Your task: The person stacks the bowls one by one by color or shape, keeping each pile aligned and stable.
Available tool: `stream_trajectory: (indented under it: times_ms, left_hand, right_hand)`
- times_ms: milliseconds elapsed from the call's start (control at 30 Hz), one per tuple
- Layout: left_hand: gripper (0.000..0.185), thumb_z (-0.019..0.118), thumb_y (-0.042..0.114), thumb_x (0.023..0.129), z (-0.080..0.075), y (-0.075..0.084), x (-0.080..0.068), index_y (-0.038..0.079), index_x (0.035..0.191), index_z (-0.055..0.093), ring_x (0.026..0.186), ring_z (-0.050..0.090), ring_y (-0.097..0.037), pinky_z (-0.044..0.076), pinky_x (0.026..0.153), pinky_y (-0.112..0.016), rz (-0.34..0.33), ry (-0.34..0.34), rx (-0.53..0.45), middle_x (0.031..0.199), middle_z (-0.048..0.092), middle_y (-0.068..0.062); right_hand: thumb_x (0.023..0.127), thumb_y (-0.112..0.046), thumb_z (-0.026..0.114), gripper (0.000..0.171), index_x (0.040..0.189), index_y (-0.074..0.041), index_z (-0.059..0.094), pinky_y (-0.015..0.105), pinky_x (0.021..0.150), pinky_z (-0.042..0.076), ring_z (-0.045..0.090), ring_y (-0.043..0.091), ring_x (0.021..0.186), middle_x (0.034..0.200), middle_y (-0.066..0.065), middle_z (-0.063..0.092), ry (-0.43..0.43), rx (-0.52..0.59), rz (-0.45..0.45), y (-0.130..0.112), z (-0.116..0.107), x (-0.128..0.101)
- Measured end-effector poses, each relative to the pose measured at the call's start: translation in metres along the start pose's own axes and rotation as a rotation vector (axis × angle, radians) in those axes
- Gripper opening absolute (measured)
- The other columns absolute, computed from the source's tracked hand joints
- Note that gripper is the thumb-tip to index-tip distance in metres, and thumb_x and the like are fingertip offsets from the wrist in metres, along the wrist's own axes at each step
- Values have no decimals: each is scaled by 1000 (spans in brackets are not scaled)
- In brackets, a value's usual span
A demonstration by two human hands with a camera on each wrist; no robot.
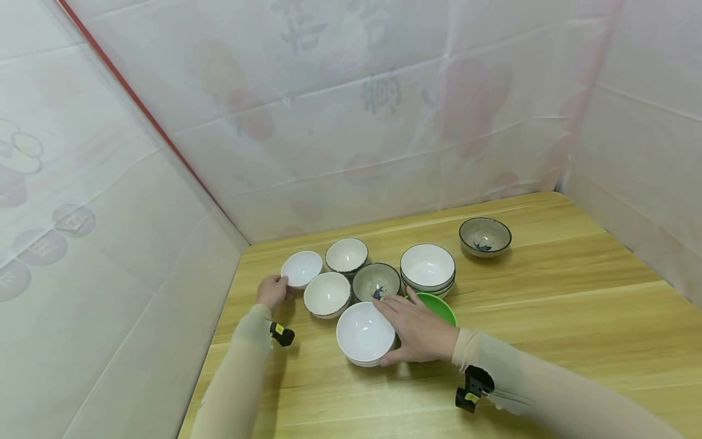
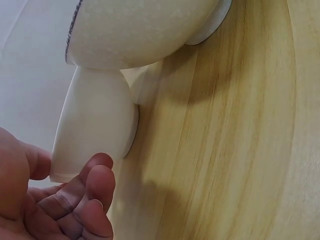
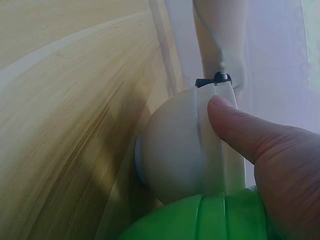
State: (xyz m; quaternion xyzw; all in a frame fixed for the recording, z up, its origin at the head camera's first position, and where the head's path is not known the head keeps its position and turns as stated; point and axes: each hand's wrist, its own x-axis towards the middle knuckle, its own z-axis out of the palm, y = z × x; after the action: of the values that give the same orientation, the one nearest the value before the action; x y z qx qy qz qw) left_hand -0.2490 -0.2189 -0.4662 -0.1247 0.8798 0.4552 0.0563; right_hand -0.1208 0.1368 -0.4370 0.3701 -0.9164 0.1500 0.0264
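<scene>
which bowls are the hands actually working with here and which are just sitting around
In hand:
- left hand touches the small white bowl at the far left
- right hand holds the stacked white bowls, thumb on their side
- green bowl, partly under the right hand

Lying about:
- speckled bowl set apart at the back
- white stack
- three bowls between

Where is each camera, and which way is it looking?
Head: up on the person's head, looking down at the table with bowls; both hands and sleeves show.
Left wrist: low beside the left hand, looking along the wood at the small white bowl; curled fingers show.
Right wrist: low beside the right hand, looking at the white bowl stack and green bowl; the thumb shows.
Shared: head and right wrist views both show the white stack, the green bowl and the right hand.
</scene>
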Motion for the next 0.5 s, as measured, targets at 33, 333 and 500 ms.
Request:
stream_trajectory:
  times_ms: [33, 333, 500]
  left_hand:
    - [41, 41, 24, 101, 0, 0, -1, -8, 118, 60, 75, 62, -21, 49, 76, -35, 0, 2, -7, 88, 66, -15]
    - [39, 41, 21, 100, -4, -1, -5, -9, 116, 60, 72, 63, -21, 48, 71, -29, -1, 7, -59, 86, 67, -15]
    - [39, 40, 20, 100, -9, -1, -9, -9, 118, 59, 69, 64, -20, 49, 65, -27, 13, 13, -96, 87, 68, -16]
  right_hand:
    - [69, -75, 65, 113, 148, -1, 31, 61, 111, 14, 34, 29, 136, 144, 15, 43, 2, -2, -1, 0, 0, 0]
    - [69, -75, 65, 113, 148, 0, 32, 62, 110, 15, 36, 30, 135, 144, 15, 44, 9, 2, -8, 0, -1, 0]
    - [69, -77, 62, 114, 148, -1, 32, 62, 110, 14, 36, 31, 135, 144, 14, 43, 0, 2, -4, 1, 0, 0]
